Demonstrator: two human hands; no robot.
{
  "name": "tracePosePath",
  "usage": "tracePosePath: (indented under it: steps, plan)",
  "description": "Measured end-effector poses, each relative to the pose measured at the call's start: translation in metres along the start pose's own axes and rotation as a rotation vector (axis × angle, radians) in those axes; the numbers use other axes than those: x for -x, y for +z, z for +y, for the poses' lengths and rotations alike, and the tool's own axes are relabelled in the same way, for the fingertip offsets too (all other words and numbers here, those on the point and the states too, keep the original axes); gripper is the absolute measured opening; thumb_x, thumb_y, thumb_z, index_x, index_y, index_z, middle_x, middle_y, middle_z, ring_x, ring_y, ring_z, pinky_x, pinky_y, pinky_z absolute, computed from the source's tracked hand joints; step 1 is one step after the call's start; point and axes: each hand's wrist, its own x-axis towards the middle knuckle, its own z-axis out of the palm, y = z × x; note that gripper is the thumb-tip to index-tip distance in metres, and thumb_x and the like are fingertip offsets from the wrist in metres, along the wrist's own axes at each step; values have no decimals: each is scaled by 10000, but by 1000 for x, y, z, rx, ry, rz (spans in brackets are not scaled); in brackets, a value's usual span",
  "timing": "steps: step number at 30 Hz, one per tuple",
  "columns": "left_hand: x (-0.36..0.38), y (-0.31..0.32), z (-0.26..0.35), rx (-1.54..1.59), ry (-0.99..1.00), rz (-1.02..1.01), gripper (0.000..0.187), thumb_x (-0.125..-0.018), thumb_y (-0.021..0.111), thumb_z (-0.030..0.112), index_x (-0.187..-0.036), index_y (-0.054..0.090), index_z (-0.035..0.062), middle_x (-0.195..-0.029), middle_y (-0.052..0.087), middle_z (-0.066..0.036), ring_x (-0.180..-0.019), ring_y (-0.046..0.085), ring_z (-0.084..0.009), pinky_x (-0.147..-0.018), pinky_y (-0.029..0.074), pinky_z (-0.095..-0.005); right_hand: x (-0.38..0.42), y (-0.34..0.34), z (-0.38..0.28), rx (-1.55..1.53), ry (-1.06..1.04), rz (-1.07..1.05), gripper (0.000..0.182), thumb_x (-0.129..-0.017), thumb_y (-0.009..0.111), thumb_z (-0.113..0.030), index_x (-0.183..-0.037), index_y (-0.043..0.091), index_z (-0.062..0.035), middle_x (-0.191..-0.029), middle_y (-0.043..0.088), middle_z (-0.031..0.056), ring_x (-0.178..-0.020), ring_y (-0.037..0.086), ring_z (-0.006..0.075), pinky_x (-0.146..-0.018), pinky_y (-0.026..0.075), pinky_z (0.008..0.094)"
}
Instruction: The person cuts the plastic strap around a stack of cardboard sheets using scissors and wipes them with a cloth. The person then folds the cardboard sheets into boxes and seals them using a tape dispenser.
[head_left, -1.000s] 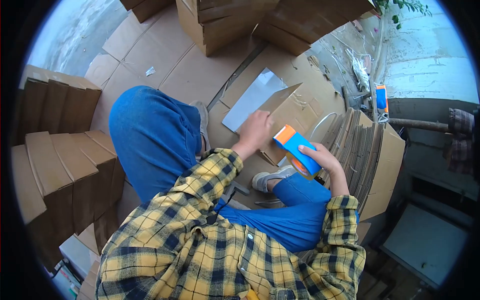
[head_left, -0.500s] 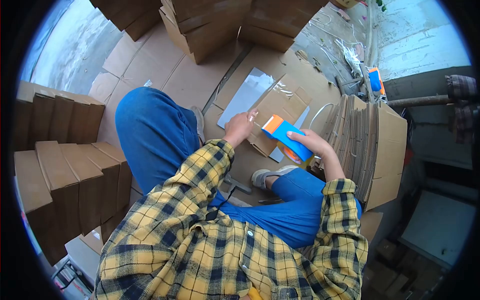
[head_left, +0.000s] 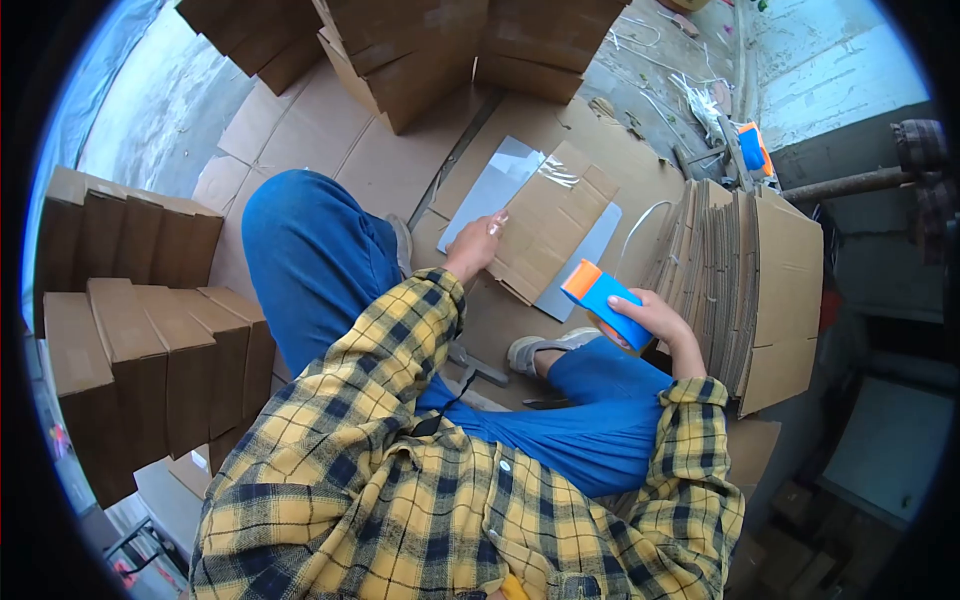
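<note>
A flat folded cardboard piece (head_left: 560,225) lies on a white-grey sheet (head_left: 488,182) between my feet, a shiny strip of clear tape at its far end. My left hand (head_left: 477,246) is at its left edge, fingers curled closed against it; something shiny shows at the fingertips. To the right, my right hand (head_left: 655,320) grips a blue and orange tape dispenser (head_left: 618,308), held apart from the cardboard above my bent leg.
Flattened cardboard sheets (head_left: 775,290) stand stacked at the right. Rows of folded cartons (head_left: 150,350) stand on the left, and more cartons (head_left: 430,70) at the far side. A second blue and orange dispenser (head_left: 752,150) is behind the stack. Cardboard (head_left: 360,150) covers the floor.
My right hand and the tape dispenser have moved right and toward me, away from the cardboard. The cardboard piece now lies flatter on the sheet, with my left hand still at its edge.
</note>
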Motion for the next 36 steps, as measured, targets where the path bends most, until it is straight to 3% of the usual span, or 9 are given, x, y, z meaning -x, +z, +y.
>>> tracePosePath:
  steps: [5, 7, 8, 10, 11, 15, 20, 30, 36]
  plan:
    - [9, 6, 11, -155, 75, 182, 526, -948, 364, 470, -1330, 468, 125, -1363, 457, -178, -1271, 409, -351, -1036, 248, -574, -28, 10, 16, 28, -56, 58, 621, -814, 617, -551, -1028, 625, 31, -845, 665, 127, -747, 643, 197, -685, 516, 315]
    - [22, 11, 31, -753, 362, 655, 577, -941, 382, 447, -1377, 389, 70, -1455, 334, -163, -1348, 307, -285, -1093, 207, -479, -29, 6, 10, 60, -49, 73, 637, -810, 612, -565, -1030, 627, 32, -855, 667, 136, -753, 644, 200, -694, 515, 315]
    - [26, 19, 39, -759, 369, 645, 577, -941, 382, 447, -1377, 389, 70, -1455, 334, -163, -1348, 307, -285, -1093, 207, -479, -30, 4, 10, 103, -39, 75, 653, -805, 607, -578, -1032, 630, 34, -866, 669, 145, -759, 645, 203, -703, 513, 315]
    - [36, 33, 46, -815, 676, 251, 676, -916, 396, 478, -1422, 305, 41, -1497, 254, -154, -1410, 181, -269, -1128, 71, -499, -37, 4, 19, 87, -35, 67, 657, -803, 604, -583, -1030, 632, 32, -870, 670, 149, -758, 645, 206, -708, 513, 315]
    - [40, 38, 43, -722, 796, 221, 725, -908, 387, 508, -1423, 289, 8, -1490, 260, -173, -1417, 168, -274, -1137, 44, -480, -40, 2, 21, 88, -38, 67, 661, -801, 601, -589, -1028, 634, 31, -874, 670, 153, -757, 646, 209, -714, 512, 316]
    - [48, 32, 54, -785, 827, 187, 743, -905, 386, 517, -1423, 282, -5, -1490, 259, -176, -1418, 166, -274, -1138, 35, -481, -36, 2, 19, 70, -37, 95, 656, -803, 595, -593, -1018, 638, 25, -867, 671, 145, -748, 644, 208, -702, 509, 313]
    - [60, 11, 52, -825, 955, -72, 881, -815, 494, 559, -1433, 241, -17, -1502, 224, -185, -1421, 147, -299, -1141, 20, -481, -38, 7, 15, 66, -66, 58, 676, -800, 585, -612, -1010, 640, 28, -856, 663, 139, -764, 636, 206, -687, 498, 324]
    - [36, -3, 57, -890, 934, -89, 964, -737, 620, 525, -1440, 213, 7, -1506, 193, -192, -1419, 147, -304, -1145, 55, -463, -65, 14, 28, 50, -122, 112, 761, -782, 563, -672, -1057, 622, 35, -886, 651, 160, -801, 626, 223, -718, 493, 342]
    - [36, -3, 56, -886, 917, -72, 961, -731, 631, 511, -1440, 216, 12, -1503, 206, -187, -1416, 159, -302, -1147, 61, -452, -16, 4, 33, 58, -92, 167, 716, -779, 578, -651, -1046, 629, 11, -885, 656, 150, -811, 635, 233, -721, 490, 347]
